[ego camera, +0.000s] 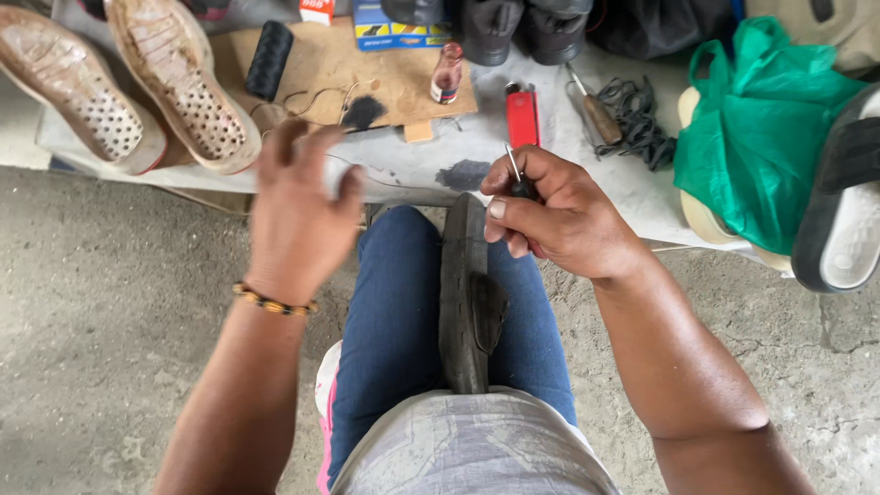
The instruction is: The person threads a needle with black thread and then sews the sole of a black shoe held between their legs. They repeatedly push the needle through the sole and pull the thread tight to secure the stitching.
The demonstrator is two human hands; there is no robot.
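Observation:
A dark shoe (466, 302) stands on edge, clamped between my knees in blue jeans. My right hand (561, 220) hovers just above its toe end and pinches a thin metal awl (514, 168) with a dark handle, its tip pointing up. My left hand (298, 211) is raised to the left of the shoe, blurred, fingers loosely curled; a thin thread seems to run from it, but I cannot tell whether it grips it. A beaded bracelet (273, 302) circles the left wrist.
Two worn shoe soles (174, 87) lie upturned at the far left. A cardboard sheet (367, 69) carries a black thread spool (269, 60) and a small bottle (447, 75). A red lighter (522, 117), a wooden-handled tool (600, 115), black cord (642, 124), a green plastic bag (765, 137) and a sandal (843, 211) sit to the right.

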